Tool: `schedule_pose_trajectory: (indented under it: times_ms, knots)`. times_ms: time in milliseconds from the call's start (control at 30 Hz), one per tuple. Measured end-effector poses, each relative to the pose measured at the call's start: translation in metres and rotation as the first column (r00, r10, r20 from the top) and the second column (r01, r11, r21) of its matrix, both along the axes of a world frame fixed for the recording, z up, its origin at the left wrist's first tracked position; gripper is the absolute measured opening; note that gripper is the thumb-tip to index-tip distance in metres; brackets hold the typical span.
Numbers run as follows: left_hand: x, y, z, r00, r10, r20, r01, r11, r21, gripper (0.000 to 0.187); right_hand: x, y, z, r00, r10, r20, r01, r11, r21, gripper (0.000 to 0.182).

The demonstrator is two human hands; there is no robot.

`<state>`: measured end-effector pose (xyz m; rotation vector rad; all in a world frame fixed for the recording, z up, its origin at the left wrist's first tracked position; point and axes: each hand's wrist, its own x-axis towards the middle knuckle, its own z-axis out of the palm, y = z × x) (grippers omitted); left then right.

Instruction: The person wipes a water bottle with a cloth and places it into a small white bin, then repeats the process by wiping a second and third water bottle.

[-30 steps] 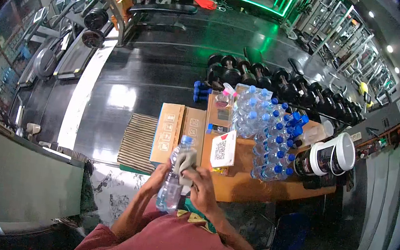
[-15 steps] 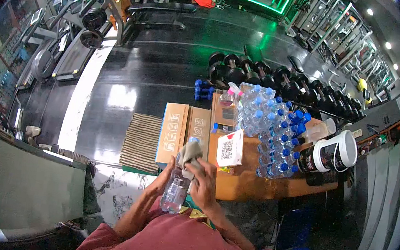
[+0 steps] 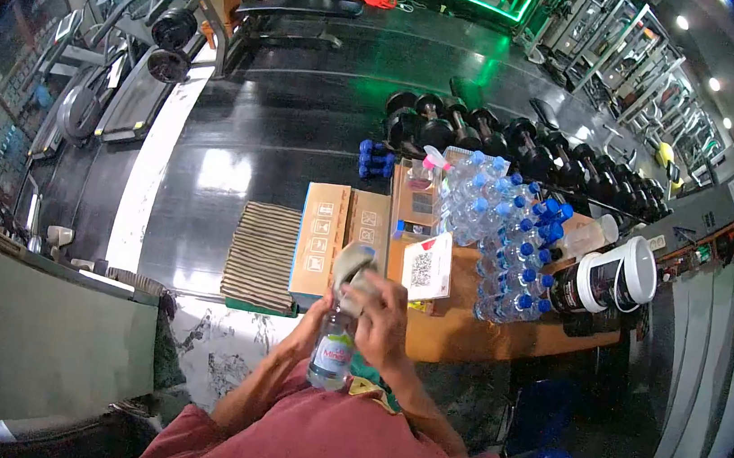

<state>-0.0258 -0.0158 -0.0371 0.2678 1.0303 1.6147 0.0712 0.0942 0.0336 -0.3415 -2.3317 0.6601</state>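
Left hand curled round water bottle; right hand clenched, pressing grey cloth onto bottle top.

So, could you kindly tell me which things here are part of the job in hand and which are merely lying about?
In hand:
water bottle, held by left hand
grey cloth, pressed on by right hand

Lying about:
stacked bottles
cardboard boxes
QR sign
white tub
dumbbells

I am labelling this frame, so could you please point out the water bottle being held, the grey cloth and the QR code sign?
water bottle [image 3: 332,358], head view, on its label.
grey cloth [image 3: 352,268], head view, on its upper fold.
QR code sign [image 3: 422,269], head view, on the printed code.
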Motion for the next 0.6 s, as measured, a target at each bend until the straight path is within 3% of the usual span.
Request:
schedule_pose_trajectory:
  times_ms: [67, 133, 200, 267, 300, 367, 400, 467, 533, 600]
  knots:
    - [0.001, -0.003, 0.009, 0.977, 0.091, 0.193, -0.059, 0.984, -0.166, 0.055, 0.009, -0.012, -0.007, 0.999, 0.034, 0.036, -0.033, 0.999, -0.012, 0.043]
    - [-0.01, -0.001, 0.014, 0.992, 0.097, 0.076, -0.088, 0.99, -0.114, 0.064, 0.021, -0.017, -0.027, 0.976, 0.216, 0.01, -0.215, 0.973, -0.088, 0.039]
    - [-0.009, -0.008, 0.024, 0.974, 0.085, 0.209, -0.069, 0.994, -0.081, 0.062, 0.028, -0.006, -0.027, 0.958, 0.276, -0.076, -0.282, 0.956, -0.083, 0.036]
    - [-0.016, -0.013, 0.007, 0.989, 0.0, 0.147, 0.003, 1.0, -0.021, 0.06, 0.034, 0.007, -0.026, 0.958, 0.21, -0.195, -0.277, 0.853, -0.443, 0.044]
    - [-0.018, -0.015, -0.001, 0.993, -0.09, 0.078, 0.088, 0.996, 0.036, 0.058, 0.032, 0.012, -0.023, 0.972, 0.097, -0.214, -0.19, 0.861, -0.472, 0.043]
    - [-0.014, -0.012, -0.009, 0.997, -0.078, 0.029, 0.078, 0.997, -0.003, 0.056, 0.017, 0.022, -0.01, 0.964, -0.096, -0.249, -0.048, 0.857, -0.514, 0.043]
    - [-0.01, -0.009, -0.007, 0.997, -0.07, -0.024, 0.069, 0.997, -0.041, 0.053, 0.009, 0.022, -0.009, 0.964, -0.097, -0.248, -0.046, 0.857, -0.514, 0.043]
    - [-0.003, -0.004, -0.004, 0.999, -0.052, 0.007, 0.052, 0.998, -0.033, 0.053, -0.004, 0.013, -0.009, 0.993, -0.109, -0.048, 0.096, 0.97, -0.224, 0.042]
    - [-0.006, 0.0, -0.012, 0.992, -0.032, -0.123, 0.015, 0.99, -0.141, 0.055, -0.002, -0.005, -0.017, 0.988, -0.152, -0.024, 0.144, 0.967, -0.21, 0.041]
    - [-0.012, 0.004, -0.01, 0.985, -0.02, -0.17, 0.0, 0.993, -0.119, 0.057, 0.007, -0.017, -0.027, 0.993, -0.121, 0.012, 0.121, 0.974, -0.189, 0.042]
